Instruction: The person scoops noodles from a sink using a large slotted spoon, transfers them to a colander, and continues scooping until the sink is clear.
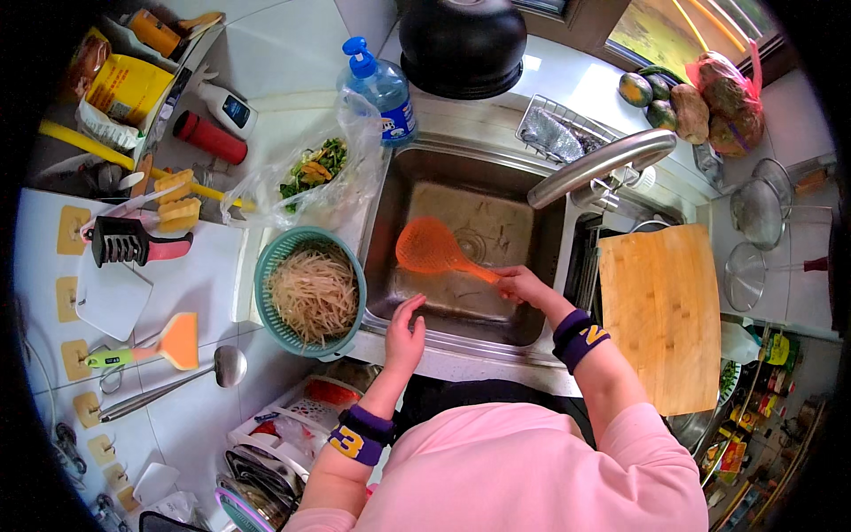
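My right hand [523, 286] grips the handle of an orange perforated skimmer [429, 247], whose round bowl hangs over the stainless steel sink [439, 302]. My left hand [405, 336] is at the sink's front edge, holding nothing, with the thumb apart from the fingers. Just left of that hand stands a green plastic colander [266, 316] heaped with pale shredded strips [312, 292], perhaps potato. Behind the colander, a clear plastic bag [266, 179] holds green and orange vegetable scraps [316, 173].
A curved metal faucet [598, 166] reaches over the sink's right side. A wooden cutting board [658, 319] lies to the right. Behind the sink are a blue pump bottle [382, 93], a black pot [462, 46] and a wire basket [558, 130]. Utensils, including a ladle [230, 366], hang at left.
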`<state>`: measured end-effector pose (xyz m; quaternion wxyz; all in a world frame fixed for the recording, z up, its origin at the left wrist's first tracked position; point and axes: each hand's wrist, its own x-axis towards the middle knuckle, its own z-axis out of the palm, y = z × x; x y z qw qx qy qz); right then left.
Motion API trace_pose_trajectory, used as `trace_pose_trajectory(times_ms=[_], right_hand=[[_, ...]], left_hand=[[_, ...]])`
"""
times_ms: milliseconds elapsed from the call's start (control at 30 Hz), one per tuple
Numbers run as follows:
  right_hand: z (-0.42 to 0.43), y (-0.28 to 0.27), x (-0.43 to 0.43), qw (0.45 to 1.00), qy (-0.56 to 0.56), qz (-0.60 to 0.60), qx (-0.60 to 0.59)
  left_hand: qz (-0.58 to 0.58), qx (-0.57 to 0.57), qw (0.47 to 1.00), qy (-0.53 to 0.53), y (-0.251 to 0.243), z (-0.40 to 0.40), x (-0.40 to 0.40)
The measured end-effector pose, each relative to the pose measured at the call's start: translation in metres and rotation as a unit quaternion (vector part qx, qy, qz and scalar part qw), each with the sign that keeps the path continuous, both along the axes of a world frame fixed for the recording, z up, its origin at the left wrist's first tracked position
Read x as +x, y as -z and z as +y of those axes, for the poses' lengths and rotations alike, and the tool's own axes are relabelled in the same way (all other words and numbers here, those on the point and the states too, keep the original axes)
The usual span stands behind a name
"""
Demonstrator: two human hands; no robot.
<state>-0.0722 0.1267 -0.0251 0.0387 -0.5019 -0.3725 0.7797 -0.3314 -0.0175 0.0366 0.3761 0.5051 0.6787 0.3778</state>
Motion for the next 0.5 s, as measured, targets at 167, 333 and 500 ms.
trace_pose_trajectory(times_ms=[167, 333, 500], right_hand=[[0.018, -0.027, 0.027, 0.993, 0.038, -0.016, 0.112], [0.038, -0.080, 0.043, 0.915, -0.056, -0.226, 0.329], [0.049, -0.076, 0.030, 0.789, -0.185, -0.433, 0.393]], left_hand=[[0.000, 0.004, 1.000, 0.005, 0.002, 0.005, 0.005], [0.006, 0.013, 1.000, 0.010, -0.001, 0.007, 0.004], [0.004, 0.007, 1.000, 0.015, 0.000, 0.006, 0.004]])
